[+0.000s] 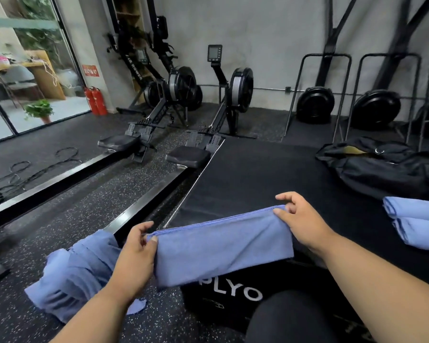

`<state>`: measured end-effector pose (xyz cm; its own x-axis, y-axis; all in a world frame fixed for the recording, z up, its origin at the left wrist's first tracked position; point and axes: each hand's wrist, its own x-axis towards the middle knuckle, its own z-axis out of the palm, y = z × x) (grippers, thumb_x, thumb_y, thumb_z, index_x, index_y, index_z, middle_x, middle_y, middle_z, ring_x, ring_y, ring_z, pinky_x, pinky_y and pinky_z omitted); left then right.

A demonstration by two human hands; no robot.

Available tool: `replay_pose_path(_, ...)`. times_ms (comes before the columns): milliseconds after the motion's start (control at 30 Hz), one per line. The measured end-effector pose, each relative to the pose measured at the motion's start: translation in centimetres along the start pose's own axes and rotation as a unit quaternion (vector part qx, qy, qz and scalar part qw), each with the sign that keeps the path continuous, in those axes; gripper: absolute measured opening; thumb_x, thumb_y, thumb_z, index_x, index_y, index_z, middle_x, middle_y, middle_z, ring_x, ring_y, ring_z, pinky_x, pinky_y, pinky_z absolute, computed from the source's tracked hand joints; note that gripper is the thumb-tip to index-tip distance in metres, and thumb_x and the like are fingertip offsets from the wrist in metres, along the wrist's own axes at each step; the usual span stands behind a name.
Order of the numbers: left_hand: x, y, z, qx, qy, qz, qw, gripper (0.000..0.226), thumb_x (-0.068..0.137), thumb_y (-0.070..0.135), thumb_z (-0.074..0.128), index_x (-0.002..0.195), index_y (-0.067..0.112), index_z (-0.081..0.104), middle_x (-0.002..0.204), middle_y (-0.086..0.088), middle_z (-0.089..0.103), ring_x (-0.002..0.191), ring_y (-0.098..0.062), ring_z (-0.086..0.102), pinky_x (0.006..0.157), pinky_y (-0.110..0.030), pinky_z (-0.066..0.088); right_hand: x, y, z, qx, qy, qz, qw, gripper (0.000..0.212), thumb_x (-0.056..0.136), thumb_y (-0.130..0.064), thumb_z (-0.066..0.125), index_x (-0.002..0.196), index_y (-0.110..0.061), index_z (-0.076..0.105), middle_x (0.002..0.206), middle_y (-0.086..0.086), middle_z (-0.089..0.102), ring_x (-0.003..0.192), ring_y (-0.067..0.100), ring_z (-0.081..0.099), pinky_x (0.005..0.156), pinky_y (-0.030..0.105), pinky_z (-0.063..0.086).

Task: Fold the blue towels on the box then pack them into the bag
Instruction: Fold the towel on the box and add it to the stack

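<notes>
Each hand's grip, left [136, 248] and right [300, 219], pinched a top corner of the folded towel [223, 246] above the box [258, 177].

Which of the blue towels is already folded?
The folded towels stacked on the box at right, near the bag. The held towel is mid-fold; the pile on the floor is crumpled.

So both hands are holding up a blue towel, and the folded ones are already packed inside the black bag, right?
Not quite. Both hands, left and right, do hold up a towel, but the head view shows the folded towels lying on the box, outside the bag.
</notes>
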<state>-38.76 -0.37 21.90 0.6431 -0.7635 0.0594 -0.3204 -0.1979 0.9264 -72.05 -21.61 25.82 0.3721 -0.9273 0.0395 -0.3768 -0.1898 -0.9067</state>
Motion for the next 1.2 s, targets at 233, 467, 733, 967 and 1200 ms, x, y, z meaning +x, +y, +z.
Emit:
replay_pose_path(233,-1.0,6.8,7.9,-0.024,-0.061,0.044,0.997,0.029,0.107,0.025,0.055,0.132,0.038,0.051,0.112,0.005,0.065,0.095,-0.008,0.061,0.083,-0.03,0.047,-4.6,0.6,-10.3,0.004,0.124,-0.014,0.992,0.02,0.102,-0.023,0.061,0.115,-0.038,0.062,0.074,0.0,0.051,0.067,0.012,0.047,0.069,0.033,0.042)
replay_pose_path(467,4.3,11.7,14.7,0.003,-0.072,0.006,0.997,0.036,0.103,0.026,0.055,0.138,0.035,0.05,0.111,0.002,0.068,0.09,-0.02,0.064,0.074,-0.036,0.05,0.1,1.9,-15.8,-0.047,0.195,0.031,0.979,0.028,0.1,-0.03,0.064,0.128,-0.028,0.061,0.079,-0.006,0.06,0.075,0.009,0.057,0.069,0.025,0.043)
replay_pose_path(733,6.7,8.2,22.6,0.208,-0.08,0.07,0.972,0.073,0.096,0.043,0.067,0.157,0.013,0.042,0.154,-0.013,0.053,0.141,-0.032,0.049,0.118,-0.041,0.036,3.0,7.6,-7.2,-0.29,0.033,0.018,0.956,0.059,0.105,-0.041,0.052,0.16,-0.037,0.034,0.171,0.003,0.025,0.155,0.02,0.028,0.125,0.038,0.024)
replay_pose_path(967,4.9,5.1,29.6,0.466,-0.226,0.141,0.844,0.072,0.103,0.069,0.02,0.167,0.039,0.004,0.176,0.003,-0.004,0.161,-0.031,-0.008,0.129,-0.053,0.001,3.5,12.1,-1.2,-0.423,-0.06,0.009,0.904,0.067,0.104,-0.063,0.031,0.165,-0.044,0.011,0.176,0.001,0.001,0.161,0.024,-0.003,0.127,0.045,-0.008)
replay_pose_path(1200,7.0,4.5,27.7,0.479,-0.241,0.11,0.837,0.077,0.099,0.074,0.019,0.165,0.043,-0.004,0.175,0.006,-0.012,0.161,-0.027,-0.016,0.128,-0.054,-0.004,4.3,12.9,-2.4,-0.444,-0.075,0.001,0.893,0.079,0.094,-0.077,0.022,0.164,-0.047,0.004,0.175,-0.004,-0.009,0.161,0.023,-0.011,0.129,0.049,-0.009)
